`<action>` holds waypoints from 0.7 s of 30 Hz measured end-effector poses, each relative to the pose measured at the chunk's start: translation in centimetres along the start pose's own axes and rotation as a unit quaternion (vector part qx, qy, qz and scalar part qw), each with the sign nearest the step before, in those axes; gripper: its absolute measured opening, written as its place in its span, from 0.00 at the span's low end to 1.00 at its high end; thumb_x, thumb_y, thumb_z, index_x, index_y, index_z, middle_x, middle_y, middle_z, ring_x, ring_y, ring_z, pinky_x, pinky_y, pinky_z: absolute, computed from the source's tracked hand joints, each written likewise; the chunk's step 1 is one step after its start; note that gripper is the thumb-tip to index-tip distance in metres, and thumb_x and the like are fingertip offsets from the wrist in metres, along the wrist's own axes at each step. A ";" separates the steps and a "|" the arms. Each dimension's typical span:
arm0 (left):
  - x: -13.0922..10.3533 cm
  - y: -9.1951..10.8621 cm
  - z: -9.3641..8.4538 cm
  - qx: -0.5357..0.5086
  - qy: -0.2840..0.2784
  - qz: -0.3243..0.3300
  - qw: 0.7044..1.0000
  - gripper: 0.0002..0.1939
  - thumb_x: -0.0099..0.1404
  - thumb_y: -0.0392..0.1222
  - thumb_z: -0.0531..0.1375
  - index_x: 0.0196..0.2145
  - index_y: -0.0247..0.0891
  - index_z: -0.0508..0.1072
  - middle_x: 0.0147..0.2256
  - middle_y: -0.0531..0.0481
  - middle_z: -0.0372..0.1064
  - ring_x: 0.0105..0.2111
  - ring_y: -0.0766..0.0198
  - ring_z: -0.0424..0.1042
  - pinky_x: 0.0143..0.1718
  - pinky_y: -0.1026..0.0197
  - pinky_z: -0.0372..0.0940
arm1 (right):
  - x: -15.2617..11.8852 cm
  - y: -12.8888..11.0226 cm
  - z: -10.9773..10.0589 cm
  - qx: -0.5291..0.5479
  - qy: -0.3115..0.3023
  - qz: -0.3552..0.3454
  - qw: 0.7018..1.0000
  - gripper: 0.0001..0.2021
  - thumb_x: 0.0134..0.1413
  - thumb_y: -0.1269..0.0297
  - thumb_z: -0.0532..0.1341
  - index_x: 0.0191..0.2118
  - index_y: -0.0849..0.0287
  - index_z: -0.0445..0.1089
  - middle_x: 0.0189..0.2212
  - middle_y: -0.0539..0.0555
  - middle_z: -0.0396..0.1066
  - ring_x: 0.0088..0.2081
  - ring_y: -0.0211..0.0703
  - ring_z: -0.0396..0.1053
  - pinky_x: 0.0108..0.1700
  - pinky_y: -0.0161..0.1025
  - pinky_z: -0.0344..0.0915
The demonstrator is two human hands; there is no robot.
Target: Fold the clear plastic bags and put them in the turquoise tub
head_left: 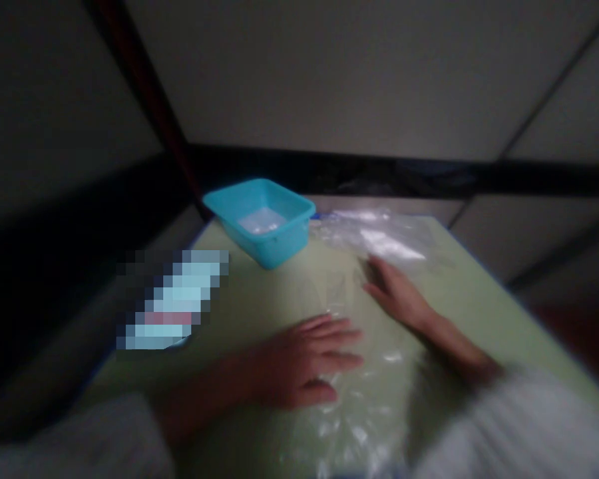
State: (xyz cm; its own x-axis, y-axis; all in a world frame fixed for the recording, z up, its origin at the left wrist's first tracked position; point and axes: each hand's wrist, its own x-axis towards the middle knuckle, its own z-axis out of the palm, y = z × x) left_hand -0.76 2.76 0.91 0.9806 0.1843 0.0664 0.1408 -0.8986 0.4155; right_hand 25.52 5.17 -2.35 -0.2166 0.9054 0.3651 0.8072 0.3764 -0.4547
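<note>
A clear plastic bag (364,412) lies flat and wrinkled on the table in front of me. My left hand (314,359) rests palm down on its left part, fingers stretched and spread. Farther off, my right hand (394,293) is by the bag's far end, thumb and fingers apart, with no object visible in it. A small see-through rectangular patch (336,293) shows between the two hands. Just beyond my right fingertips is a shiny heap of clear plastic (379,236). The picture is dim and blurred, so the bag's edges are hard to make out.
A turquoise plastic basin (284,247) stands at the table's far left, with something whitish and clear (261,221) on its bottom. A pixelated light-blue object (180,299) is at the left edge. The yellowish table top (249,299) has blue edging. Pale panels (329,80) rise behind.
</note>
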 end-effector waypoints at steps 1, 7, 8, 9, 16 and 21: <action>0.0 0.0 0.0 0.001 -0.001 0.000 1.000 0.26 0.65 0.49 0.55 0.60 0.44 0.60 0.63 0.46 0.48 0.64 0.51 0.44 0.63 0.45 0.40 | 0.1 0.1 0.0 0.010 0.006 0.019 1.000 0.26 0.57 0.60 0.56 0.59 0.61 0.54 0.52 0.66 0.66 0.52 0.57 0.64 0.53 0.57 0.60; 0.0 0.0 0.1 -0.007 0.010 0.000 1.000 0.26 0.65 0.49 0.55 0.59 0.44 0.60 0.63 0.46 0.48 0.64 0.50 0.45 0.63 0.44 0.41 | 0.4 -0.3 -0.1 0.197 -0.048 0.032 0.979 0.25 0.57 0.65 0.56 0.59 0.55 0.51 0.46 0.59 0.69 0.45 0.47 0.69 0.48 0.48 0.64; 0.0 0.0 0.2 -0.008 0.012 0.001 1.000 0.26 0.65 0.49 0.55 0.59 0.44 0.60 0.63 0.47 0.48 0.64 0.50 0.45 0.63 0.44 0.41 | 0.4 -0.5 -0.1 0.220 -0.050 0.029 0.974 0.26 0.55 0.65 0.58 0.59 0.56 0.51 0.44 0.58 0.70 0.43 0.46 0.69 0.47 0.47 0.65; 0.0 0.0 0.2 -0.008 0.012 0.001 1.000 0.26 0.65 0.49 0.55 0.59 0.45 0.60 0.63 0.47 0.48 0.64 0.51 0.45 0.63 0.45 0.41 | 0.4 -0.7 0.0 0.240 -0.049 0.024 0.969 0.28 0.52 0.65 0.61 0.58 0.56 0.51 0.40 0.56 0.70 0.40 0.44 0.69 0.45 0.46 0.66; 0.0 0.1 0.1 -0.007 0.007 0.003 1.000 0.26 0.65 0.49 0.55 0.59 0.44 0.60 0.63 0.46 0.49 0.64 0.51 0.45 0.63 0.46 0.40 | 0.3 -2.0 0.0 0.346 -0.097 0.030 0.933 0.37 0.43 0.66 0.66 0.58 0.53 0.49 0.40 0.53 0.67 0.25 0.33 0.64 0.28 0.34 0.65; 0.1 0.2 -0.1 -0.001 -0.002 -0.002 1.000 0.26 0.65 0.49 0.54 0.59 0.43 0.61 0.63 0.46 0.48 0.64 0.52 0.44 0.64 0.47 0.39 | 0.3 -1.4 -2.2 0.215 -0.107 0.041 0.970 0.35 0.45 0.69 0.62 0.60 0.57 0.50 0.25 0.47 0.69 0.26 0.39 0.67 0.29 0.35 0.63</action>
State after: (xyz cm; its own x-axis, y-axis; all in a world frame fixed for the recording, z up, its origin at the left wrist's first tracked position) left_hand -0.64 2.61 1.11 0.9807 0.1862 0.0602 0.1449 -0.8974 0.4167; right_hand 25.51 4.44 0.18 -0.3064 0.9388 0.1576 0.5324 0.3063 -0.7891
